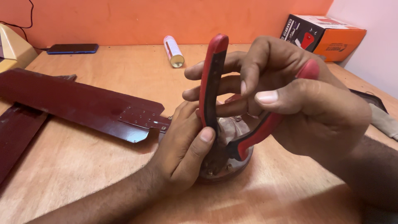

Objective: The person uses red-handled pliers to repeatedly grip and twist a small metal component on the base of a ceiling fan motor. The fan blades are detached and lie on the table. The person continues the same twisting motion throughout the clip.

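Note:
My right hand (306,108) grips a pair of red-and-black handled pliers (211,83), handles spread apart and pointing up, jaws down into the ceiling fan motor hub (232,161). My left hand (186,145) steadies the hub, thumb pressed against one plier handle. The jaws and what they bite are hidden behind my fingers. A dark maroon fan blade (78,103) runs from the hub to the left across the wooden table (83,166).
A second maroon blade (16,132) lies at the left edge. At the back sit a spray can (174,52) on its side, a dark phone (72,48), and an orange-and-black box (323,37). A cloth (383,120) lies at the right.

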